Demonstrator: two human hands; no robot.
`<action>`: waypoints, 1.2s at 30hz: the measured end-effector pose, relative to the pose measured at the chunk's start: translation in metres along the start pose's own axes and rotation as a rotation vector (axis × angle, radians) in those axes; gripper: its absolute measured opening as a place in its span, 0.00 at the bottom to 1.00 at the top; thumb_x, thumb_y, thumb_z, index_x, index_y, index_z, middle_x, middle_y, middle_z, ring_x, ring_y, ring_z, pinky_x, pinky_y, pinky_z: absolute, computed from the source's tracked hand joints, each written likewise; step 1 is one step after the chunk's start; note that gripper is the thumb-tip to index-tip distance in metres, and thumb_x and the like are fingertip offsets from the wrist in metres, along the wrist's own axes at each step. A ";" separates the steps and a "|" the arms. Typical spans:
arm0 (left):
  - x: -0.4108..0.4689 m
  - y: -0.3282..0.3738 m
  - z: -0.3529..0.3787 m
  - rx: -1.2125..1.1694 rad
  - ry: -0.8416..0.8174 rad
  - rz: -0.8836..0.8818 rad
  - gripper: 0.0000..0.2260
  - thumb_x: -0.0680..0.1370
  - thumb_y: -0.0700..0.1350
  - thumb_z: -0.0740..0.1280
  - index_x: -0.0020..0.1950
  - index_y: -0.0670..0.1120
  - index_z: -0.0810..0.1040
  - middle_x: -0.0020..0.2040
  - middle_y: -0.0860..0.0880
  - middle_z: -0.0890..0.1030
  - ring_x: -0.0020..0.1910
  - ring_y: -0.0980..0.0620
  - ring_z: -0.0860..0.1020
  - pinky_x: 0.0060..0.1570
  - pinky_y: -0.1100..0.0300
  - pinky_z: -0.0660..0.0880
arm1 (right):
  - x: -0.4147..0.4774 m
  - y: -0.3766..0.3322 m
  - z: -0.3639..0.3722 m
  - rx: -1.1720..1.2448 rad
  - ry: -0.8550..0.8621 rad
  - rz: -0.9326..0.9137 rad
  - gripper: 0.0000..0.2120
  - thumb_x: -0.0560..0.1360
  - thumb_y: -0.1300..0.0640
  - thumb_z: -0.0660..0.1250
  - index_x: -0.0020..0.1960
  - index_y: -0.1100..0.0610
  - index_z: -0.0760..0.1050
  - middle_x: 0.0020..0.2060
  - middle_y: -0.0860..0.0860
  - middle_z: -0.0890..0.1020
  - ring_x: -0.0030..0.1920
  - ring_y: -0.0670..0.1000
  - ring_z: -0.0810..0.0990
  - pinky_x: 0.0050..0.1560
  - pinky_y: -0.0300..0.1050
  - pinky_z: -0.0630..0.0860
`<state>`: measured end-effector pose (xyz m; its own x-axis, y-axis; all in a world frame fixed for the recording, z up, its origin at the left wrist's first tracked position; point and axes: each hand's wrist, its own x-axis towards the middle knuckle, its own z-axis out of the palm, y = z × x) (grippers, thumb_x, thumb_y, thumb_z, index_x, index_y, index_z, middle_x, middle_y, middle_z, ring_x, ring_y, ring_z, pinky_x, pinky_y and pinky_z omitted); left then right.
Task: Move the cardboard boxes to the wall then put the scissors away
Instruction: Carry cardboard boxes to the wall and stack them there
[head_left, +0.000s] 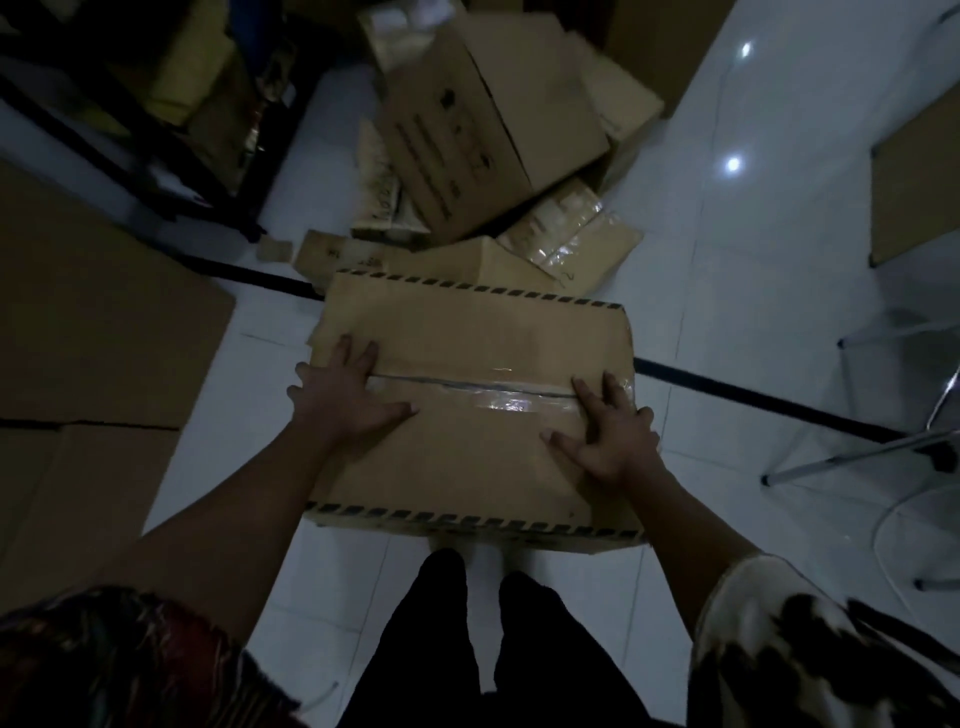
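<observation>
The left hand (345, 395) lies flat on the lid of the box (467, 322), fingers spread and gripping nothing. The right hand (605, 431) is the same on the right side, palm down, fingers splayed near the edge. Both press on the top rather than hold it. Between them a band of clear tape (498, 400) seals the seam.

The box sits on the floor just in front of the person's feet, with black dashes along its near and far edges. It looks stiff and full. Sealed like that, I'd guess it is fairly heavy, and the glossy tape gives palms little purchase. Sliding it with the palms may work. For a lift, the hands should drop to the left and right sides, low down.

Beyond it, at the far end, a heap of boxes (493, 130) lies tumbled, the biggest tilted on the others. The floor (727, 260) is pale, shiny tile, likely slick under cardboard. A black strip (753, 395) crosses it behind the box. Flat sheets of cardboard (104, 322) cover the left, a dark rack (130, 130) stands far left, and a chair (883, 441) is on the right. The room is dim, and I see no scissors.
</observation>
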<state>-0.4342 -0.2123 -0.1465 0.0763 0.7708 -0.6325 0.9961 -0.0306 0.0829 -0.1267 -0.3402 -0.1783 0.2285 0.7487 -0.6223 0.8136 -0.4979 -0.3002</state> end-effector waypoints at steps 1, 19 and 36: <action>-0.012 0.000 -0.009 0.001 0.017 -0.002 0.49 0.65 0.76 0.64 0.79 0.61 0.47 0.79 0.55 0.43 0.73 0.31 0.52 0.68 0.35 0.59 | -0.007 -0.005 -0.010 -0.002 0.015 -0.032 0.43 0.69 0.26 0.61 0.77 0.35 0.47 0.79 0.47 0.44 0.73 0.67 0.54 0.69 0.66 0.59; -0.255 -0.114 -0.062 -0.277 0.326 -0.409 0.56 0.55 0.81 0.58 0.78 0.61 0.47 0.80 0.52 0.43 0.75 0.33 0.53 0.70 0.33 0.53 | -0.128 -0.163 -0.101 -0.245 0.081 -0.587 0.40 0.71 0.27 0.59 0.78 0.37 0.50 0.79 0.46 0.48 0.75 0.65 0.55 0.71 0.63 0.60; -0.572 -0.262 0.099 -0.630 0.490 -0.959 0.63 0.46 0.85 0.54 0.78 0.61 0.47 0.80 0.52 0.44 0.75 0.33 0.54 0.70 0.34 0.56 | -0.347 -0.324 0.051 -0.433 -0.057 -1.128 0.41 0.70 0.27 0.61 0.78 0.39 0.53 0.79 0.46 0.50 0.76 0.64 0.52 0.72 0.64 0.57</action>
<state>-0.7346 -0.7080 0.1171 -0.8279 0.4742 -0.2995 0.4362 0.8801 0.1876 -0.4971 -0.4605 0.0978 -0.7398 0.6421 -0.2008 0.6548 0.6186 -0.4343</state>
